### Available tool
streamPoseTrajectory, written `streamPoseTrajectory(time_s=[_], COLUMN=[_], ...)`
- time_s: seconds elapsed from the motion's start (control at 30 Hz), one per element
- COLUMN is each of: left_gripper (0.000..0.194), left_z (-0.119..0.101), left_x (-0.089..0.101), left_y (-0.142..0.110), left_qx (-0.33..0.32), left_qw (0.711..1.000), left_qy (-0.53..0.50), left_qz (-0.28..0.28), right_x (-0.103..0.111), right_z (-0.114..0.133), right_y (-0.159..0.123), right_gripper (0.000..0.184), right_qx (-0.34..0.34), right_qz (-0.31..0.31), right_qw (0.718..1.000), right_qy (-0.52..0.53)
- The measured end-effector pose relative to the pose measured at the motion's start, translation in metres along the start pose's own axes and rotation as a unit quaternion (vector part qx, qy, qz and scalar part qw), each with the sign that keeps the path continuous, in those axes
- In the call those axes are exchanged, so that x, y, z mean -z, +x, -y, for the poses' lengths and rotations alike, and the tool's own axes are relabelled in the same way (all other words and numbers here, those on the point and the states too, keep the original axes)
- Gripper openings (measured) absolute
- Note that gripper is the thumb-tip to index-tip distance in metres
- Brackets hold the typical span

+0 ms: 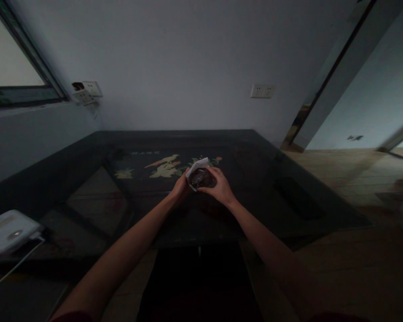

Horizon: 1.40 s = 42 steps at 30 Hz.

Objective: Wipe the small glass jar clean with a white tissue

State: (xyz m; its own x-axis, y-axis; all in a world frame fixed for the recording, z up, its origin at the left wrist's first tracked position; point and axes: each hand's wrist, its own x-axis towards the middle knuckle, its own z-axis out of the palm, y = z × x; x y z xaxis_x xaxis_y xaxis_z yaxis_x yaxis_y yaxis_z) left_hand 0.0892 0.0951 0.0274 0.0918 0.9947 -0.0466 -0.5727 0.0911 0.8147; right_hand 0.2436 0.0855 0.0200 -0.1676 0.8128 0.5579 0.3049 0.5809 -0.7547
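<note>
Above the dark table, both hands meet at a small dark, shiny bundle (201,178) that looks wrapped in plastic. A white paper or card flap (198,166) stands up along its left and far side. My left hand (181,185) is closed around the left side of the white piece; most of its fingers are hidden behind it. Curled around the bundle's right side, my right hand (220,185) has its thumb at the near edge and its fingers at the far edge. The dim light hides what exactly the bundle is.
The glossy black table (255,156) bears a bird-and-flower picture (164,166). A white device (13,230) with a cable lies at the left. Toward the right is a dark flat rectangular thing (298,197). Wall sockets (262,91) sit behind the table.
</note>
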Motion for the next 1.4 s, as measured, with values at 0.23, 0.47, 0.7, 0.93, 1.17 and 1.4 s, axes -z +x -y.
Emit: streamPoseTrajectory(time_s=[0.23,0.47,0.7,0.93,1.17,1.4], left_gripper=[0.024,0.027,0.028,0.024,0.026,0.024], left_z=[-0.002,0.001,0.0,0.002,0.008,0.005], left_x=[-0.005,-0.008,-0.009,-0.011,-0.013,-0.018], left_y=[0.001,-0.002,-0.002,-0.003,-0.005,-0.012], left_qx=[-0.001,0.027,0.034,0.016,0.0,-0.007], left_qw=[0.999,0.995,0.993,0.996,0.995,0.996], left_qy=[-0.026,-0.057,-0.074,-0.082,-0.09,-0.087], left_qz=[0.04,0.082,0.085,0.038,0.039,0.021], right_x=[-0.004,0.0,-0.001,-0.001,-0.005,-0.009], right_z=[-0.008,-0.013,-0.013,-0.007,-0.013,-0.021], right_y=[0.002,0.007,0.007,0.004,0.004,0.001], right_gripper=[0.077,0.077,0.084,0.068,0.072,0.078], right_qx=[-0.033,-0.073,-0.086,-0.065,-0.073,-0.017], right_qz=[0.001,-0.057,-0.064,-0.104,-0.105,-0.055], right_qw=[0.996,0.991,0.985,0.989,0.984,0.998], right_qy=[0.078,0.094,0.132,0.086,0.124,0.033])
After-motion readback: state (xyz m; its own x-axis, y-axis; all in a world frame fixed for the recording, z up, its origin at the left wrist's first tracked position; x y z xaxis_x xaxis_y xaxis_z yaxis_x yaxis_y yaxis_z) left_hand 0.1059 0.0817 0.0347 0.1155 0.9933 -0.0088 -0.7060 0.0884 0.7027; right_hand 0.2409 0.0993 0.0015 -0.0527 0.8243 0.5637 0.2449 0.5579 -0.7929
